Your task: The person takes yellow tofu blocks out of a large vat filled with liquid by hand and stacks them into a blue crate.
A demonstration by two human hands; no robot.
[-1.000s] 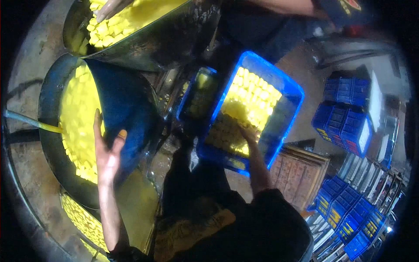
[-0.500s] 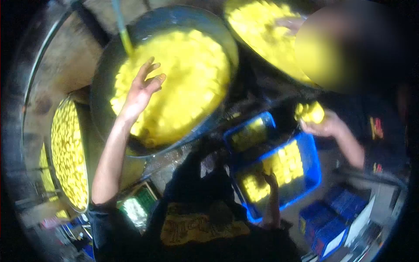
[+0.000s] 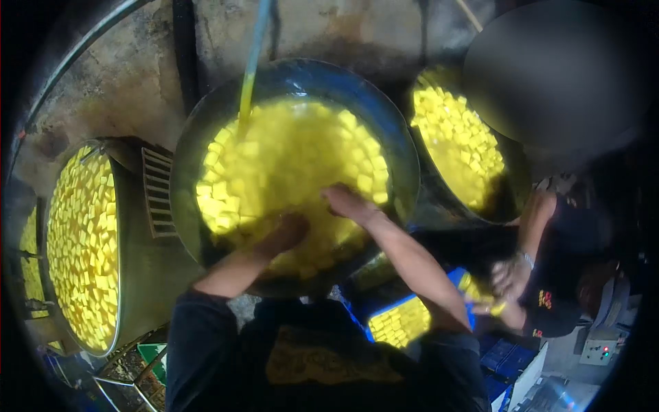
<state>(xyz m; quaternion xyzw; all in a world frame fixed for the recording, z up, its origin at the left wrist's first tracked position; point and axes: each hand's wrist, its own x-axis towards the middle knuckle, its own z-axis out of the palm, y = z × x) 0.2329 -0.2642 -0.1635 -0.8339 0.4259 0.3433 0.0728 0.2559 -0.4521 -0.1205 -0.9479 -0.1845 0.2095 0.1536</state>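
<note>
A big dark wok (image 3: pixel 405 158) in front of me holds many yellow blocks (image 3: pixel 223 206), which look like tofu, in cloudy yellow liquid. My left hand (image 3: pixel 292 230) is low over the near part of the wok, at the liquid. It is in shadow and its fingers are hidden. Just to its right, my right hand (image 3: pixel 343 200) reaches into the middle of the wok with its fingers curled. Whatever it may hold is hidden. A pole (image 3: pixel 250 69), blue above and yellow below, stands in the wok at the far left.
Yellow blocks fill a large metal vat (image 3: pixel 118 275) on the left. A slatted rack (image 3: pixel 158 192) leans beside the wok. Another pan of blocks (image 3: pixel 456 147) stands at right. Below it, blue crates (image 3: pixel 357 323) hold blocks in rows. A co-worker's hands (image 3: pixel 511 275) are near them.
My right hand has left the blue crate and come over the wok. My left hand, spread above the wok before, is now down at the liquid. The view has shifted.
</note>
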